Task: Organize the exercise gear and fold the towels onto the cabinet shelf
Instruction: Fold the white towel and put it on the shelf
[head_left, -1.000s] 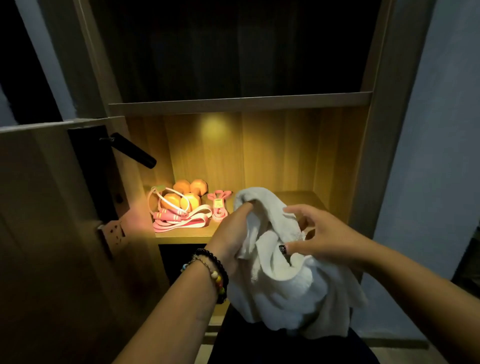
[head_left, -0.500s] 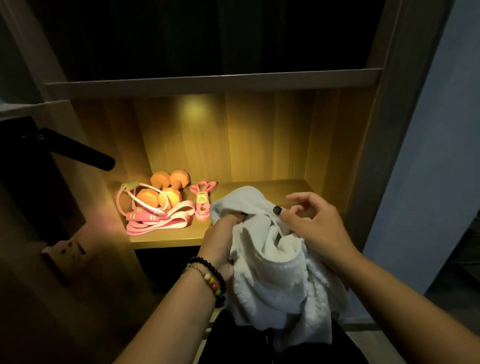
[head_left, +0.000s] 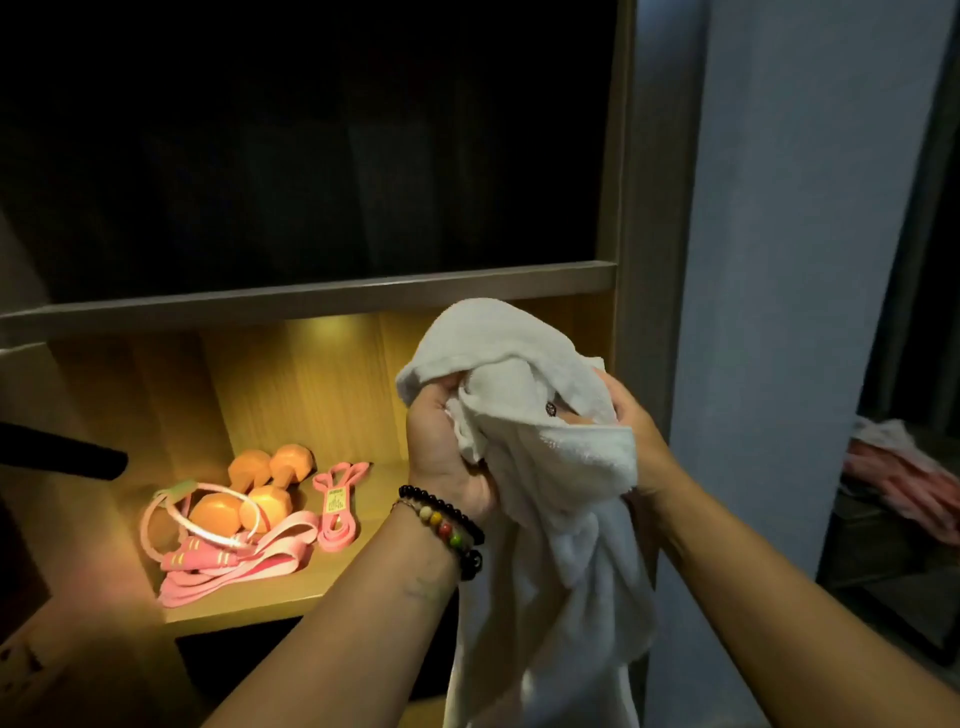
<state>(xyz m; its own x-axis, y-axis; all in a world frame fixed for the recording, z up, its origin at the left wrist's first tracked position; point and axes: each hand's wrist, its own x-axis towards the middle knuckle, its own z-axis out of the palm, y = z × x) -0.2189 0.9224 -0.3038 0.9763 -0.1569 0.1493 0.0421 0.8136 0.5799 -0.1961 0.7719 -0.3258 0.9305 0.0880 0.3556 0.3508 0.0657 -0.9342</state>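
Both hands hold a white towel (head_left: 545, 519) up in front of the lit shelf (head_left: 291, 597). The left hand (head_left: 447, 447) grips a bunched fold; the right hand (head_left: 631, 436) grips the other side, mostly hidden by cloth. The rest hangs down between the forearms. On the shelf lie orange dumbbells (head_left: 260, 488), a pink rope (head_left: 202, 551) and pink bands (head_left: 337, 504)

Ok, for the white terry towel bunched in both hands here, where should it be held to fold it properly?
Probably by two corners of one edge. The white terry towel is wadded at the top, where the left hand and right hand both grip it, and the rest hangs in loose folds. I would run each hand outward from the bunch along the top edge, since no corner shows clearly.
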